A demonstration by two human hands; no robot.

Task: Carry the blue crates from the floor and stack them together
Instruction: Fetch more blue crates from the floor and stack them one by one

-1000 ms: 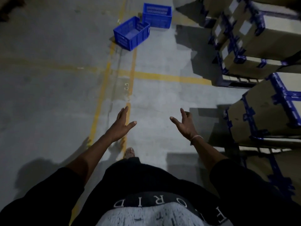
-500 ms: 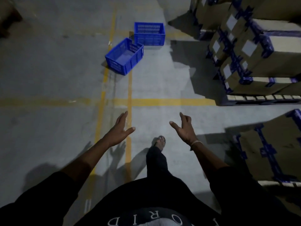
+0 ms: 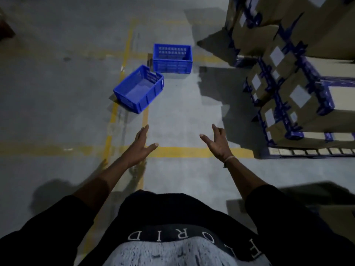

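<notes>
While both arms reach forward, the left hand (image 3: 141,145) and right hand (image 3: 217,143) hang empty, fingers spread. Ahead on the floor (image 3: 57,93), the near crate (image 3: 139,89) sits angled just beside the far crate (image 3: 172,58).

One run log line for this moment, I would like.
left hand: open | right hand: open | two blue plastic crates: on floor, unstacked
</notes>
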